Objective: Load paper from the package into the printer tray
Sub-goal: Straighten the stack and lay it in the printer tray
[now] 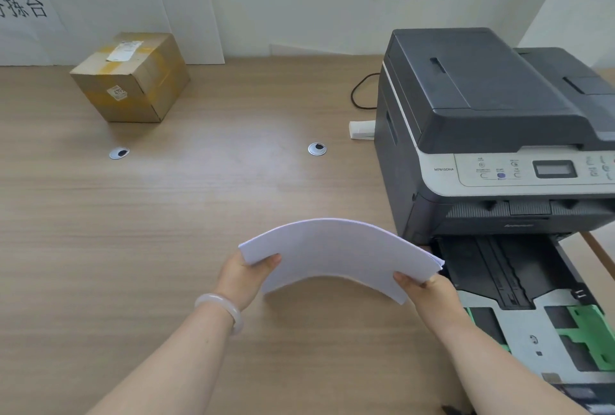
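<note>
A stack of white paper [336, 253] is bowed upward in an arch above the wooden table, just left of the printer. My left hand [244, 276] grips its left end and my right hand [429, 294] grips its right end. The dark grey printer [492, 135] stands at the right. Its paper tray [532, 324] is pulled out toward me, with no sheets inside and green guides showing. The paper's right edge hangs near the tray's left rim.
A taped cardboard box [131, 78] sits at the back left. Two round cable grommets [119, 153] [316, 149] are set in the table. A white packet [361, 130] lies beside the printer, with a dark cable [357, 91] behind it.
</note>
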The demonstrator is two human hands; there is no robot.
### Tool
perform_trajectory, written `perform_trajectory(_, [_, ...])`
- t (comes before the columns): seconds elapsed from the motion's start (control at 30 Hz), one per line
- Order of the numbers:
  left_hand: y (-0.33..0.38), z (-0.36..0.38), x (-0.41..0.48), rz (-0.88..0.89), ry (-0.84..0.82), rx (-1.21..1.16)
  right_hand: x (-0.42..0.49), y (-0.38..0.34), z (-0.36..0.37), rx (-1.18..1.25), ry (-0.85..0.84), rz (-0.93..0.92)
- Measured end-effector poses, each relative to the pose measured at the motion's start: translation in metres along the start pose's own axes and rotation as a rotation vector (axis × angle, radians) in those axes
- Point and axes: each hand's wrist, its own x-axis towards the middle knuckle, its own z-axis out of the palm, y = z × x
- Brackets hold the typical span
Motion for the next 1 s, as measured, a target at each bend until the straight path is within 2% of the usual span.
perform_trajectory(0.23, [-0.009,0.004,0.001,-0.047,-0.042,0.115,0.004,0.008,0.003,-0.046,-0.061,0.034])
perform_trajectory(0.4, [0.007,0.0,0.001,-0.08,-0.003,0.113,0.0,-0.006,-0.003,-0.052,-0.074,-0.028])
perform_trajectory(0.6, [0.028,-0.025,0.005,-0.103,-0.081,0.133,-0.004,-0.029,-0.014,-0.1,-0.265,-0.028])
perform_trajectory(0.77, [0.034,-0.036,-0.003,-0.174,-0.156,0.219,-0.007,-0.038,-0.018,0.075,-0.347,0.045])
perform_trajectory(0.87, [0.035,-0.042,-0.008,-0.293,-0.221,0.146,-0.005,-0.036,-0.015,0.168,-0.34,0.102])
perform_trajectory(1.0, [0.024,-0.05,-0.018,-0.403,-0.251,-0.183,-0.005,-0.032,-0.018,0.357,-0.328,0.207])
